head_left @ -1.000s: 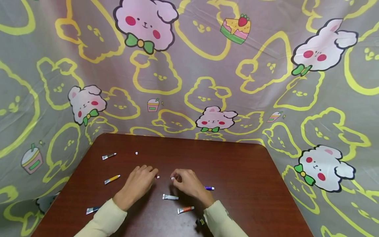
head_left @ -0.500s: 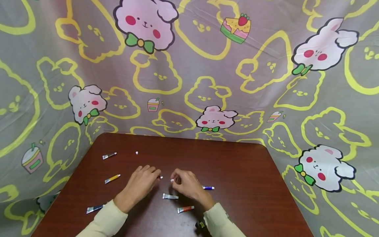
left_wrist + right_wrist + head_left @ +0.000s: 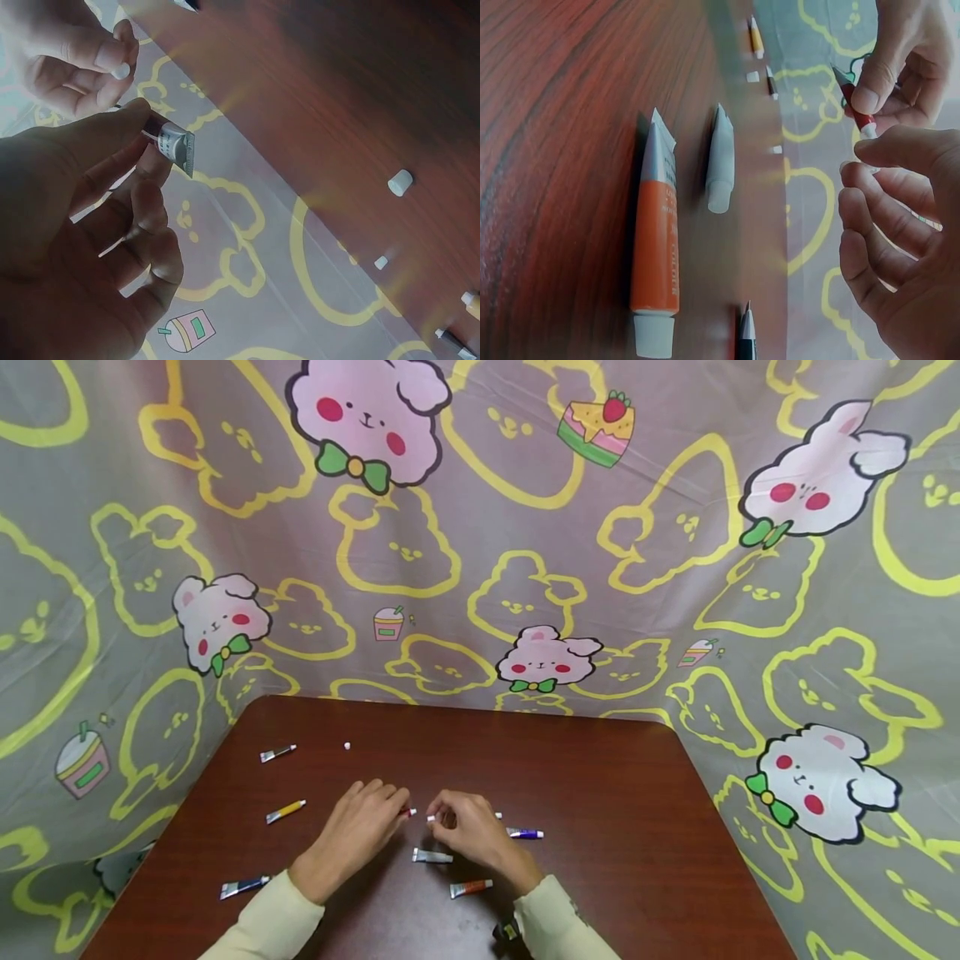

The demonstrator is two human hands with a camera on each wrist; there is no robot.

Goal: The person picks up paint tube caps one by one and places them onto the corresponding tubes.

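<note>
My left hand [image 3: 360,831] pinches a small red paint tube [image 3: 857,109] between thumb and fingers. Its white tip points toward the other hand, and its silver crimped end shows in the left wrist view. My right hand [image 3: 474,828] pinches a small white cap [image 3: 121,71] between thumb and fingertip. In the head view, a narrow gap separates cap and tube tip. Just below the hands lie a white-grey paint tube [image 3: 432,856] and an orange paint tube [image 3: 471,889]. A purple paint tube [image 3: 527,833] lies partly behind my right hand.
On the left of the brown table [image 3: 600,777] lie a yellow tube [image 3: 286,812], a dark brown tube [image 3: 278,753] and a blue tube [image 3: 244,887]. A loose white cap [image 3: 347,746] sits farther back. A patterned cloth [image 3: 465,527] hangs around the table.
My left hand has shifted slightly right with the red tube, and my right hand slightly left with the cap, so the two are closer together. The tubes on the table have not moved.
</note>
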